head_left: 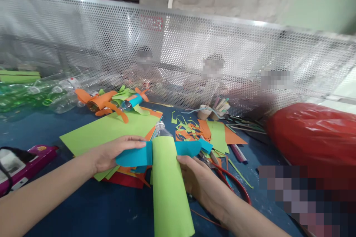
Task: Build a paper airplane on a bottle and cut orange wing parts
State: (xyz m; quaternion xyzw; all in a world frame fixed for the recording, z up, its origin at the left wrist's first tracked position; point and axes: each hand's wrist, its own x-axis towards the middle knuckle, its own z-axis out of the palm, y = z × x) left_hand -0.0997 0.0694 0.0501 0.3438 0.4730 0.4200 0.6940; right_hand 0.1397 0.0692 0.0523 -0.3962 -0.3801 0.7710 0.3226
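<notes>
Paper-wrapped bottle (pixel 169 189): held above the blue table (pixel 83 207), clear neck pointing away, green paper around the body, a blue paper wing (pixel 136 155) projecting on each side. Left hand (pixel 114 152): partly closed, thumb above, gripping the left wing near its outer end. Right hand (pixel 201 177): half curled, thumb tip against the wrap's right edge, fingers behind, their contact not visible. Red-handled scissors (pixel 236 183): beside the right hand, partly covered. Green paper sheet (pixel 111 129): beyond the left hand. Orange-winged bottle models (pixel 102 102): near the perforated metal screen (pixel 97 37).
</notes>
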